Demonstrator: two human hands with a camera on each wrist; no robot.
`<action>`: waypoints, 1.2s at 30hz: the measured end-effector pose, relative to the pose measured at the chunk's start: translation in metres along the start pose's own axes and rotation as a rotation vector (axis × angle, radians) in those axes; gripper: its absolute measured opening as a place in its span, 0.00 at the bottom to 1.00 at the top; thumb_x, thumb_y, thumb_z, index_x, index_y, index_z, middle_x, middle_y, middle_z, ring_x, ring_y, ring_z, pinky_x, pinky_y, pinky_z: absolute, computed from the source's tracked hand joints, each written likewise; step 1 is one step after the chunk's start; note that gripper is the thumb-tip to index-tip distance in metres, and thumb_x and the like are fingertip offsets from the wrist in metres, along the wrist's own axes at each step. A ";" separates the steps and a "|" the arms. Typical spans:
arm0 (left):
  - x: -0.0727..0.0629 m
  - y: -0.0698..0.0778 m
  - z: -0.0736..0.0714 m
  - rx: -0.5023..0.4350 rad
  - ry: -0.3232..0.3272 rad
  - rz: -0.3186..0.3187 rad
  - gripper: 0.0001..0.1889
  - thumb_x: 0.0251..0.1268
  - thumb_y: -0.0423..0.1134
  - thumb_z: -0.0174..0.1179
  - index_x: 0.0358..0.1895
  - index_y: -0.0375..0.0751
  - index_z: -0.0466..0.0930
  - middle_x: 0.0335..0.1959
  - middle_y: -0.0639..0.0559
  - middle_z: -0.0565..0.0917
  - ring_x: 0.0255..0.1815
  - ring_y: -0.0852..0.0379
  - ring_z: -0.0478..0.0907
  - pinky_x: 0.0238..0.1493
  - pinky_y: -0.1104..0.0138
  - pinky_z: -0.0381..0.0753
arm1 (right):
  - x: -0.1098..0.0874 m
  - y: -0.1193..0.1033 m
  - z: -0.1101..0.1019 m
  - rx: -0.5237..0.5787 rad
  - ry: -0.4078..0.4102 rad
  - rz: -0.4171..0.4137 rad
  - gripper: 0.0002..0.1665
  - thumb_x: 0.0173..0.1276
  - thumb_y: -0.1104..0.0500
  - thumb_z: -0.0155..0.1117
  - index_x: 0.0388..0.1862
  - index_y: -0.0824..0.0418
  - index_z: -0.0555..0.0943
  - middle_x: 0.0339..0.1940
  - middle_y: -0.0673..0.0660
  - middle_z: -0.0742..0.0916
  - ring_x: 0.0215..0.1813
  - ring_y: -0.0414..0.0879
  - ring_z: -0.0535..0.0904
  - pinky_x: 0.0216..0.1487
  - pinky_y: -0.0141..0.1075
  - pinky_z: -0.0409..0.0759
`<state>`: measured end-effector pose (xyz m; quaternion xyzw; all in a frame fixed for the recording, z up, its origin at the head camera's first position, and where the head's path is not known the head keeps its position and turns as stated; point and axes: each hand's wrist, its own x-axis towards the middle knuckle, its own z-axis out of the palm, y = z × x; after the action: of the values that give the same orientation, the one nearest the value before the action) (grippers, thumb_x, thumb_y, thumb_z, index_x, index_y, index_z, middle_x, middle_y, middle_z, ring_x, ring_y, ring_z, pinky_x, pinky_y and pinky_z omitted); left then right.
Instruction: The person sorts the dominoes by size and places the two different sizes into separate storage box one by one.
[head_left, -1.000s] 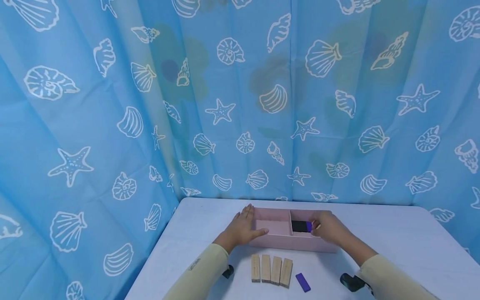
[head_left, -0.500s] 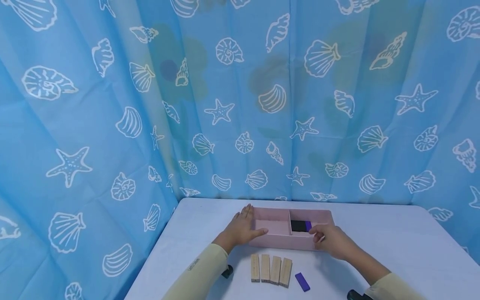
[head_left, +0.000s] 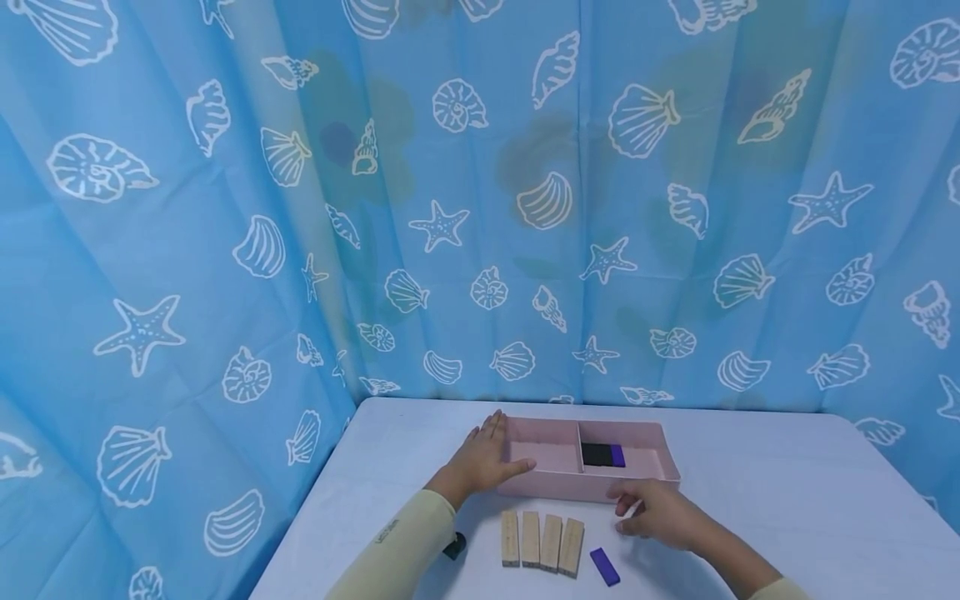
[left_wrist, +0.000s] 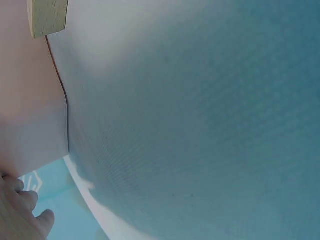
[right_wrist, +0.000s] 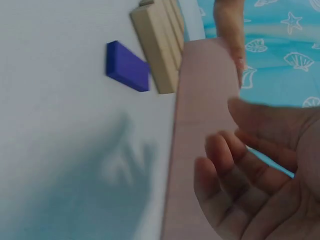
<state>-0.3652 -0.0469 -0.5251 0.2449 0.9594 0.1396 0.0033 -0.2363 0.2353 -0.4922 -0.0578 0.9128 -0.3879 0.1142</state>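
My left hand (head_left: 482, 457) rests on the left end of a pink two-compartment box (head_left: 555, 486), fingers along its side and thumb over the front rim. In front of the box's right part hovers my right hand (head_left: 656, 512), fingers loosely bent and holding nothing. The right compartment contains black blocks (head_left: 597, 454) and a purple block (head_left: 617, 455) side by side against the divider. Another purple block (head_left: 604, 567) lies on the table, near the right hand; the right wrist view shows this purple block (right_wrist: 127, 67) too.
Several wooden blocks (head_left: 551, 542) lie in a row on the white table (head_left: 420, 417), in front of the box and left of the loose purple block. A blue shell-patterned curtain (head_left: 480, 208) hangs behind the table and along its left.
My right hand has let go of the purple block inside the right compartment, then come out over the front wall toward the loose purple block. The left hand stays in place.
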 end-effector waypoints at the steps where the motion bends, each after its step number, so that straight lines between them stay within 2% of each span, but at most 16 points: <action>1: 0.000 0.000 0.000 0.002 -0.003 -0.001 0.56 0.61 0.76 0.44 0.77 0.34 0.44 0.78 0.42 0.47 0.78 0.47 0.43 0.74 0.52 0.46 | 0.000 0.002 0.002 0.010 -0.026 -0.007 0.22 0.55 0.67 0.74 0.51 0.65 0.82 0.31 0.52 0.81 0.33 0.46 0.76 0.34 0.39 0.81; 4: 0.000 0.001 -0.001 0.004 -0.012 -0.011 0.56 0.60 0.76 0.43 0.77 0.34 0.43 0.78 0.42 0.47 0.78 0.47 0.42 0.74 0.52 0.46 | -0.001 0.008 0.006 0.043 -0.088 -0.035 0.23 0.55 0.67 0.73 0.52 0.66 0.81 0.31 0.53 0.81 0.32 0.47 0.76 0.33 0.40 0.81; 9: 0.000 0.003 -0.003 0.011 -0.027 -0.027 0.56 0.60 0.77 0.42 0.78 0.35 0.43 0.79 0.43 0.46 0.78 0.48 0.42 0.74 0.53 0.45 | -0.004 0.011 0.016 0.103 -0.146 -0.005 0.25 0.56 0.68 0.73 0.54 0.68 0.80 0.30 0.54 0.81 0.31 0.48 0.78 0.34 0.40 0.82; 15: -0.001 0.004 -0.004 0.010 -0.025 -0.013 0.56 0.60 0.76 0.43 0.77 0.34 0.44 0.78 0.42 0.47 0.78 0.47 0.42 0.74 0.52 0.46 | -0.010 0.010 0.029 0.134 -0.128 0.067 0.26 0.55 0.67 0.74 0.54 0.67 0.80 0.31 0.54 0.81 0.32 0.47 0.78 0.36 0.39 0.83; 21: -0.002 0.003 -0.003 0.002 -0.025 -0.017 0.55 0.61 0.76 0.44 0.77 0.33 0.44 0.78 0.42 0.47 0.78 0.46 0.43 0.74 0.52 0.46 | -0.011 0.007 0.039 0.053 -0.086 0.119 0.26 0.51 0.64 0.77 0.52 0.63 0.82 0.31 0.52 0.79 0.31 0.46 0.75 0.33 0.38 0.80; 26: -0.004 0.003 -0.002 0.009 -0.028 -0.015 0.56 0.61 0.76 0.43 0.77 0.33 0.43 0.78 0.41 0.46 0.78 0.46 0.43 0.73 0.52 0.46 | -0.011 0.007 0.046 0.002 -0.097 0.130 0.28 0.49 0.59 0.79 0.52 0.60 0.83 0.31 0.51 0.78 0.32 0.45 0.74 0.35 0.39 0.77; 31: -0.005 0.003 -0.005 0.008 -0.012 -0.007 0.56 0.61 0.76 0.43 0.77 0.33 0.43 0.78 0.42 0.46 0.78 0.47 0.43 0.74 0.52 0.46 | -0.010 0.010 0.049 -0.003 -0.107 0.126 0.31 0.47 0.58 0.80 0.53 0.60 0.82 0.31 0.51 0.78 0.34 0.45 0.73 0.39 0.40 0.77; 36: -0.005 0.003 -0.006 -0.009 -0.009 -0.005 0.56 0.60 0.76 0.44 0.77 0.34 0.44 0.78 0.42 0.47 0.78 0.47 0.43 0.73 0.52 0.46 | -0.009 0.013 0.055 0.010 -0.125 0.163 0.28 0.48 0.59 0.79 0.51 0.60 0.83 0.33 0.52 0.79 0.36 0.46 0.73 0.42 0.43 0.78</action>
<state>-0.3598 -0.0479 -0.5193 0.2429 0.9594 0.1429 0.0093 -0.2143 0.2078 -0.5372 -0.0070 0.9035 -0.3777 0.2025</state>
